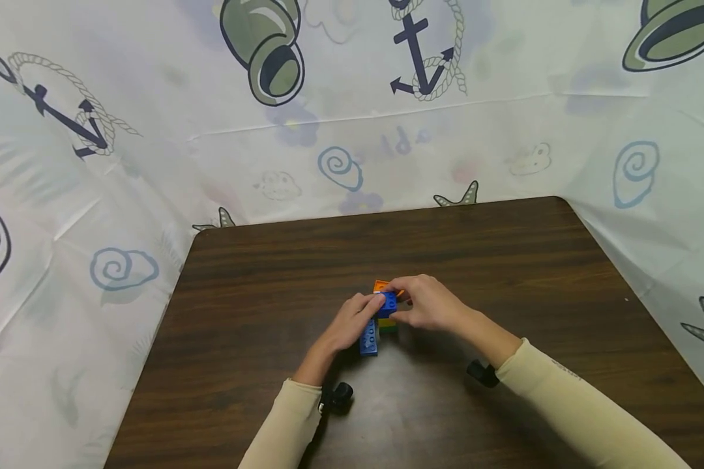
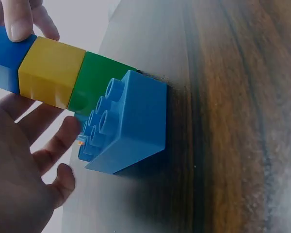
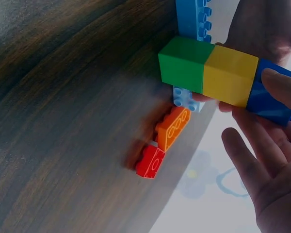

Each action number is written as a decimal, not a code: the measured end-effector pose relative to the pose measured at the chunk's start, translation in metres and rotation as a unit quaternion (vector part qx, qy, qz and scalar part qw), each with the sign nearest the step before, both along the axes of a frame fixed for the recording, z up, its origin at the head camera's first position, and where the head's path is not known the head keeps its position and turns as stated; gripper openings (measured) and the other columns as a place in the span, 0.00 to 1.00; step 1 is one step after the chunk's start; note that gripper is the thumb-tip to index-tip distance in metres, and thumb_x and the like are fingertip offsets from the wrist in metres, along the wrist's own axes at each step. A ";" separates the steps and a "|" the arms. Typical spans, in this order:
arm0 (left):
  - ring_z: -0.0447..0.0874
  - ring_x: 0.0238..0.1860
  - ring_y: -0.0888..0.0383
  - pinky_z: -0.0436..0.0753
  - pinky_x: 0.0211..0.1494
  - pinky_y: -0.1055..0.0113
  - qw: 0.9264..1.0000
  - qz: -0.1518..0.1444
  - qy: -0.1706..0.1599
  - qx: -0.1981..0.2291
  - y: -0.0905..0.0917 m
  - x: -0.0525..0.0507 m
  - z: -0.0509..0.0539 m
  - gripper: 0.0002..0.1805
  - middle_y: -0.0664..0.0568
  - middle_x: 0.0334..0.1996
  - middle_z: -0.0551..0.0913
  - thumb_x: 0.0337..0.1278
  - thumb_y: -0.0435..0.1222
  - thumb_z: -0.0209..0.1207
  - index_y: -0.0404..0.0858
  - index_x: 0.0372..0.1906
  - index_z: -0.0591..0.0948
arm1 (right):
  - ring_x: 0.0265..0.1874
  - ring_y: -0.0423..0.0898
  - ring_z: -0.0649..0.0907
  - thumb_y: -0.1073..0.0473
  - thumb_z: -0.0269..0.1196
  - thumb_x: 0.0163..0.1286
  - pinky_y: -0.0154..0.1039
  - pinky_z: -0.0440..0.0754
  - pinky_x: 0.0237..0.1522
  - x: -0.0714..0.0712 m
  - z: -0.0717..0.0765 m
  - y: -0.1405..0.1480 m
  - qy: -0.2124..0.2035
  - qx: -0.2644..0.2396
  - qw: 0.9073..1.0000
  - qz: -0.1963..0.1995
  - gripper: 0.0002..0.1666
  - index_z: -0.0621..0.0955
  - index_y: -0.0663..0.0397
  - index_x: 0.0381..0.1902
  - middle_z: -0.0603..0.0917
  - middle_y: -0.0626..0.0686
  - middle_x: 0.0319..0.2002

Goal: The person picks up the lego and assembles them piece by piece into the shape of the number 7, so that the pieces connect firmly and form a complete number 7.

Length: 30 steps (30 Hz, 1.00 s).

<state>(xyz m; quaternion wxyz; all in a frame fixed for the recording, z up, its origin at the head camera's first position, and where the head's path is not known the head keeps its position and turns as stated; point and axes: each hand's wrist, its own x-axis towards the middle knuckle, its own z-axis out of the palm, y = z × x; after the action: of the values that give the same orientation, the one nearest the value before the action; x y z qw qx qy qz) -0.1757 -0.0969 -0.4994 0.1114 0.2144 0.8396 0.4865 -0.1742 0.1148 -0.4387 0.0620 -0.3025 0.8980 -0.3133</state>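
Note:
A short tower of toy building bricks stands near the table's middle: a green brick (image 3: 184,63) at the bottom, a yellow brick (image 3: 230,75) over it and a dark blue brick (image 1: 390,304) on top. My right hand (image 1: 437,305) pinches the dark blue brick, its thumb on one side in the right wrist view. From the other side my left hand (image 1: 349,324) holds the tower, its fingers partly hidden behind the bricks in the left wrist view. A light blue studded brick (image 2: 144,114) lies against the tower's foot, on the left hand's side.
Beyond the tower, an orange brick (image 3: 174,128) and a red brick (image 3: 150,162) lie on the dark wooden table (image 1: 270,260). Patterned white cloth (image 1: 358,117) hangs behind the table. Black wrist cameras sit beneath both sleeves.

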 end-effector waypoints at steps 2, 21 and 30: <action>0.72 0.35 0.55 0.69 0.40 0.60 1.000 0.008 -0.015 -0.010 0.000 0.000 0.000 0.28 0.50 0.31 0.77 0.73 0.59 0.40 0.46 0.44 0.83 | 0.43 0.49 0.86 0.57 0.74 0.58 0.44 0.83 0.46 0.000 -0.001 -0.001 -0.005 0.002 1.000 -0.001 0.26 0.82 0.55 0.54 0.85 0.52 0.49; 0.68 0.34 0.55 0.56 0.41 0.56 0.996 -0.025 0.028 -0.076 -0.002 -0.004 0.011 0.32 0.47 0.28 0.77 0.73 0.61 0.32 0.47 0.43 0.83 | 0.43 0.53 0.87 0.62 0.74 0.58 0.47 0.84 0.43 -0.003 -0.001 0.001 -0.008 -0.028 0.999 0.015 0.25 0.80 0.58 0.53 0.84 0.56 0.49; 0.70 0.37 0.55 0.58 0.44 0.55 0.996 -0.035 0.002 -0.077 -0.003 -0.006 0.002 0.32 0.51 0.31 0.78 0.72 0.63 0.31 0.50 0.51 0.81 | 0.44 0.51 0.86 0.60 0.73 0.59 0.45 0.83 0.46 -0.002 -0.006 0.001 0.003 -0.018 1.000 0.019 0.25 0.79 0.55 0.55 0.84 0.54 0.50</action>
<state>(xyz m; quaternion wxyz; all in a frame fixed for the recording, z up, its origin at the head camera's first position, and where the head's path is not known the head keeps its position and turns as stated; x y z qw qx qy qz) -0.1820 -0.1002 -0.4974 0.1429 0.2352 0.8669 0.4155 -0.1758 0.1156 -0.4444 0.0596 -0.3217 0.8866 -0.3270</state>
